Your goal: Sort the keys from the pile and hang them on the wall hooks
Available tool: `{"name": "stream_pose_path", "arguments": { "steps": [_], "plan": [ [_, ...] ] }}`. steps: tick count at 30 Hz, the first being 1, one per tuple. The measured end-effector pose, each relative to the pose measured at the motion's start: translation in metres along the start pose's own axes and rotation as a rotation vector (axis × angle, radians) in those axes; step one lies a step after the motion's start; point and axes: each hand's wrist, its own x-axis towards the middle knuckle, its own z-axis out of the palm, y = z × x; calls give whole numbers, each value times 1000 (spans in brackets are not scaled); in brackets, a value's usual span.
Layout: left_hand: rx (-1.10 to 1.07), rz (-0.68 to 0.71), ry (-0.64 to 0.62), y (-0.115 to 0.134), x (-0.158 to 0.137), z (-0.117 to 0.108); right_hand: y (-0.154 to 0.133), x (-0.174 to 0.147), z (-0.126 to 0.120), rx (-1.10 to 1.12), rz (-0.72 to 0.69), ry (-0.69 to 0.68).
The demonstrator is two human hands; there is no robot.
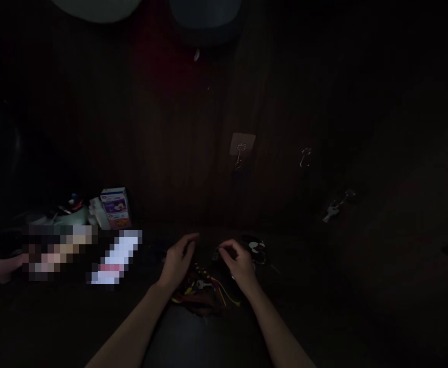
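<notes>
The scene is very dark. My left hand [177,259] hovers over the tabletop with its fingers stretched out and the thumb apart, nothing visible in it. Opposite it, my right hand [240,261] pinches thumb and forefinger together; what they hold, if anything, is lost in shadow. Below and between the hands lies a tangled pile: a metal key [203,284], a dark reddish cloth-like bundle [201,301] and a yellow cord [229,297]. Just beyond my right hand rests a black-and-white round trinket [256,247].
A dark wall stands ahead, with a hook on a square plate [243,144] and a hanging key [330,211]. At left are a small printed box [115,207], white bottles [98,213], a bright blurred-out rectangle [117,257] and another person's hand [1,267].
</notes>
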Motion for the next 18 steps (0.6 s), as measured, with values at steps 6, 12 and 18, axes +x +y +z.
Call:
{"name": "stream_pose_path", "arguments": {
  "steps": [6, 12, 18],
  "plan": [
    [10, 16, -201, 8, -5, 10, -1, 2, 6, 311, 123, 27],
    [11, 13, -201, 9, -4, 10, 0, 2, 6, 422, 157, 14],
    [-46, -22, -244, 13, -4, 11, 1, 3, 3, 392, 132, -3]
  ]
}}
